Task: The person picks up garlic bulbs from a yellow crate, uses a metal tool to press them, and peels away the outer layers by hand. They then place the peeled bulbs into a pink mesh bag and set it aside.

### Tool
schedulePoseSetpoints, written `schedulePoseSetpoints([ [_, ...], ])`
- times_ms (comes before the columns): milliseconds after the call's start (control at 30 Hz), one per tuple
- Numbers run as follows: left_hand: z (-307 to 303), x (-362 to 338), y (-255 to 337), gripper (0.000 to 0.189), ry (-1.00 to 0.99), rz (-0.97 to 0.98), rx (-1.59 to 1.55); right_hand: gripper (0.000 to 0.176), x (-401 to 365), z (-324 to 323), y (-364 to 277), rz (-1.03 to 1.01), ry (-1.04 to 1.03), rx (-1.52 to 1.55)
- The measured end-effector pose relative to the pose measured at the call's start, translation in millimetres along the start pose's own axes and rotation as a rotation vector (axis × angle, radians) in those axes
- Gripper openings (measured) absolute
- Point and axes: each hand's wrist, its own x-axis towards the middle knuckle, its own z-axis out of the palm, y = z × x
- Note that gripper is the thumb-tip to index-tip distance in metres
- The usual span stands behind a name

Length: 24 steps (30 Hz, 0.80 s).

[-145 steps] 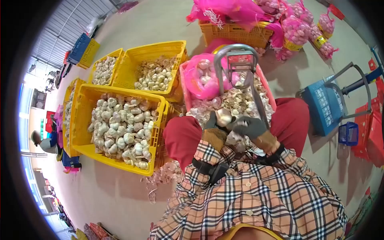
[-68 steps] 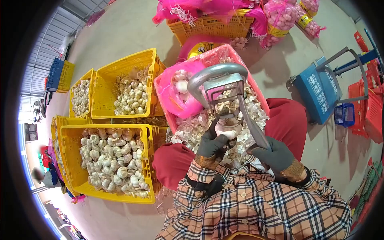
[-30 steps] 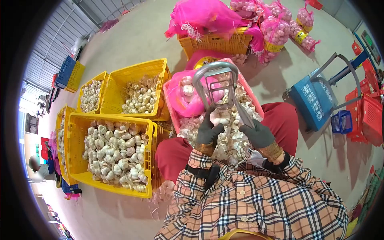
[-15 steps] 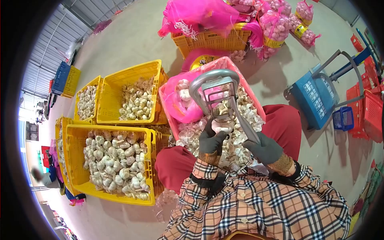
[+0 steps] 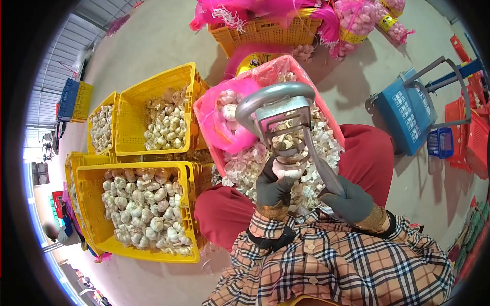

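In a dark glove, my left hand [image 5: 273, 189] grips a white garlic bulb [image 5: 288, 170] from below and the side. The bulb sits against the lower end of a grey metal cutter [image 5: 275, 106], which has a thick curved handle and a frame of bars. My right hand [image 5: 349, 202], also gloved, is wrapped round the cutter's long lower handle. Both hands are over a pink crate [image 5: 334, 120] of papery garlic skins [image 5: 245, 171]. A pink mesh bag [image 5: 209, 120] with garlic bulbs in it lies at the crate's left side.
Yellow crates [image 5: 132, 255] of garlic bulbs stand to my left. Another yellow crate [image 5: 263, 36], topped with pink mesh, is ahead, beside filled garlic bags [image 5: 352, 25]. At right are a blue machine [image 5: 406, 115], a small blue basket [image 5: 440, 143] and red crates [image 5: 477, 145].
The cutter appears larger and closer to the camera, with the bulb still at its lower end. Both hands keep their holds, shifted slightly down. The whole view has moved a little.
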Motion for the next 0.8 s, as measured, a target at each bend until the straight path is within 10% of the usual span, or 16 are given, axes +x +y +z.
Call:
schedulePoseSetpoints([
  [533, -20, 24, 4, 0.057, -0.160, 0.132, 0.093, 0.031, 87, 10, 44, -0.671, 0.219, -0.018],
  [800, -69, 37, -33, 0.043, -0.291, -0.174, -0.630, 0.034, 38, 15, 25, -0.281, 0.152, 0.198],
])
